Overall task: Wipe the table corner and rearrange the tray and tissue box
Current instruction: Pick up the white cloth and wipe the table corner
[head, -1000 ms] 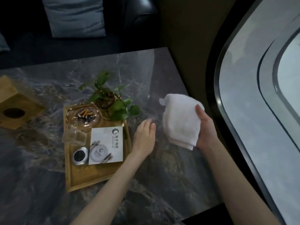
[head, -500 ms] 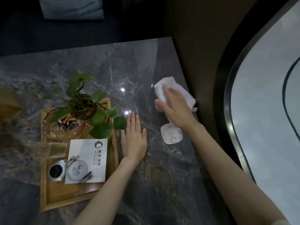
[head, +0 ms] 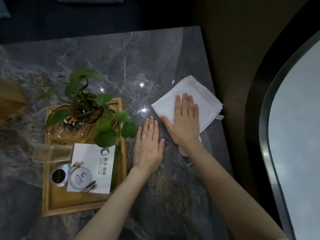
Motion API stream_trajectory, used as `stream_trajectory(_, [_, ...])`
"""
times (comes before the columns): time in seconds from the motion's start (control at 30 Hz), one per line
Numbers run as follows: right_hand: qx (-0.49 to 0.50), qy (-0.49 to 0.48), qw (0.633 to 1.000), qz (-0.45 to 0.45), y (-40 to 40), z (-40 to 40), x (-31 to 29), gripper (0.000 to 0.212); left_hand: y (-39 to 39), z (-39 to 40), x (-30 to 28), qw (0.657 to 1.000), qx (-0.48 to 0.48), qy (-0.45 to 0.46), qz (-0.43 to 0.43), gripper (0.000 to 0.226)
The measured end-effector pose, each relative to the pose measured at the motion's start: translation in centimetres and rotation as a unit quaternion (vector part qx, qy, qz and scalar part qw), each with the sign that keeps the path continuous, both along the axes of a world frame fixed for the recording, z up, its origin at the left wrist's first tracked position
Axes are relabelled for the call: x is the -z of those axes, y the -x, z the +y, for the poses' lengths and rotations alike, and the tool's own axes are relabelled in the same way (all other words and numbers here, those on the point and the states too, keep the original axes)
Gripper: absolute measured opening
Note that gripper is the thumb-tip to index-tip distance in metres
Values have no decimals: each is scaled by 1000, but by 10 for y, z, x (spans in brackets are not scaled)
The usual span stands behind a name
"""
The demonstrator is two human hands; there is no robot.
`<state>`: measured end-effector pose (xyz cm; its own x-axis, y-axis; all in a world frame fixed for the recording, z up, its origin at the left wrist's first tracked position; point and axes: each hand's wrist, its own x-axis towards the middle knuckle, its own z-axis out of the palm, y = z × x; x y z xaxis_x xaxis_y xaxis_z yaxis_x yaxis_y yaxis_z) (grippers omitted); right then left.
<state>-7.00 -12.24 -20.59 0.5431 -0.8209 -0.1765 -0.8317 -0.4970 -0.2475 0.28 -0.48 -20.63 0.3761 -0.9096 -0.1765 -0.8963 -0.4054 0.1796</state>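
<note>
A folded white cloth point(head: 200, 94) lies on the dark marble table point(head: 138, 58) near its right edge. My right hand point(head: 185, 122) rests flat on the cloth's near half, fingers straight, pressing it down. My left hand point(head: 149, 146) lies flat and open on the bare marble just left of it, beside the wooden tray point(head: 83, 207). The tray holds a potted plant point(head: 83, 94), a glass ashtray point(head: 69, 130) with cigarette butts, a clear box point(head: 52, 153), a small round tin point(head: 58, 175) and a white card point(head: 93, 163). The wooden tissue box point(head: 10, 101) is cut off by the left frame edge.
A small white object point(head: 183, 151) peeks out under my right wrist. The table's right edge runs close to the cloth, with dark floor beyond. A large pale curved surface point(head: 294, 118) with a dark rim fills the right side. A dark sofa lies along the top.
My right hand brought the cloth from the air down onto the table and now presses it flat, spread wider. My left hand settled flat beside the tray. The view tilted downward.
</note>
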Motion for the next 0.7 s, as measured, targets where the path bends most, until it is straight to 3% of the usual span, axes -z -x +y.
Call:
stream_trajectory(0.37, [-30,-1,999,28,-14,-79,-2,76,0,-1,3,999,-17,22,17,58])
stream_trajectory(0.53, [-19,-12,1000,13,-43,-67,-1,71,-1,-1,4,999,-21,22,27,58])
stream_trajectory(0.7, [-94,-20,995,12,-29,-42,-2,68,-1,0,1,999,-28,29,29,59])
